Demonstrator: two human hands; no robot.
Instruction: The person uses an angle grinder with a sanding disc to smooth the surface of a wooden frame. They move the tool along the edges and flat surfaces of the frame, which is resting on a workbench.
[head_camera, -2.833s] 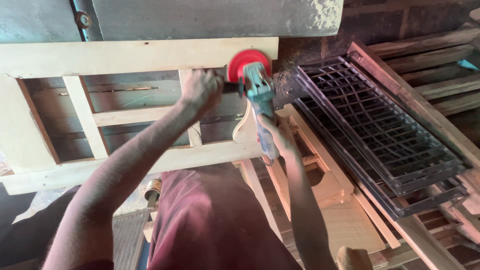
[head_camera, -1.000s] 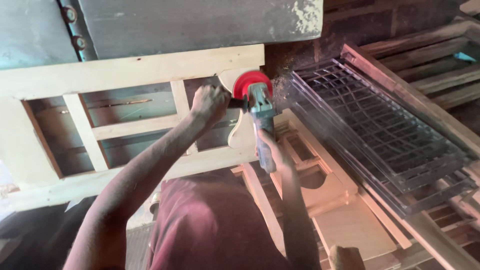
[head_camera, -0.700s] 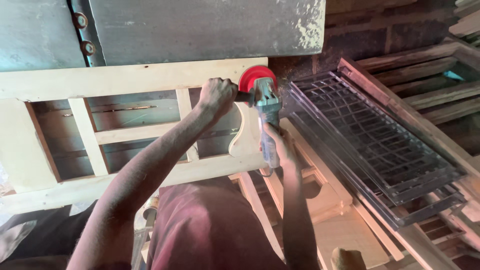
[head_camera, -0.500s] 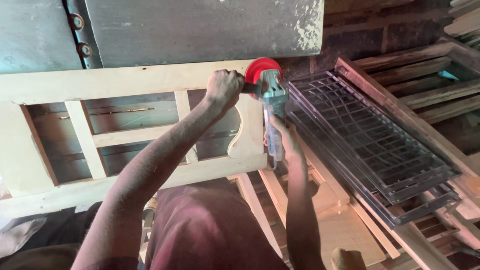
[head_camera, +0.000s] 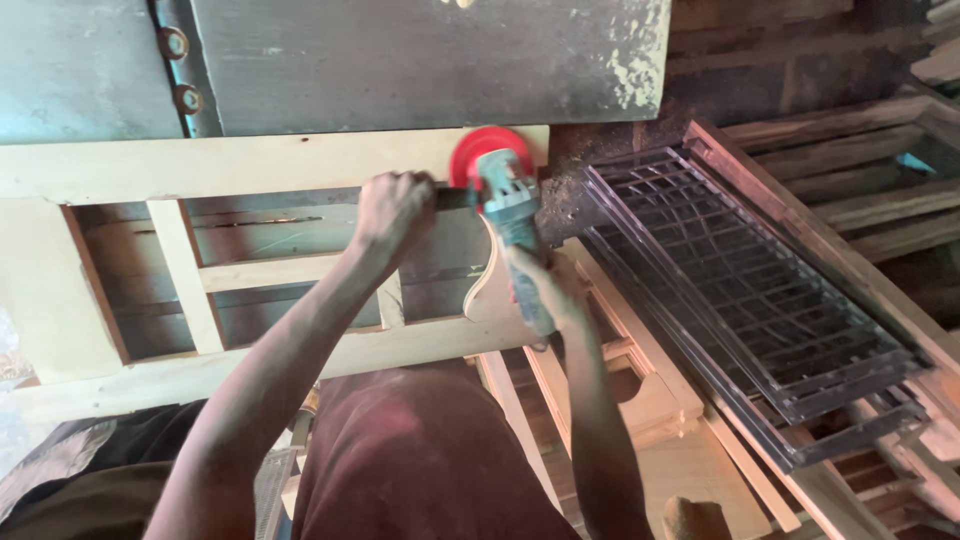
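Note:
My left hand (head_camera: 392, 212) grips the black side handle of a teal angle grinder (head_camera: 505, 205). My right hand (head_camera: 545, 285) is wrapped around the rear of the grinder's body. The grinder's red sanding disc (head_camera: 487, 152) lies against the top rail of a pale wooden frame (head_camera: 240, 165), close to that rail's right end. Below the disc a curved wooden piece (head_camera: 485, 285) joins the frame's lower rail. Both forearms are dusted with wood powder.
A grey metal door with hinges (head_camera: 400, 60) stands behind the frame. Black metal grilles (head_camera: 750, 290) lean against stacked wooden frames at the right. More pale wooden pieces (head_camera: 640, 390) lie below the grinder. My dark red shirt (head_camera: 420, 460) fills the bottom middle.
The grinder and both hands have shifted left along the top rail, away from its right end. The camera view has also drifted slightly.

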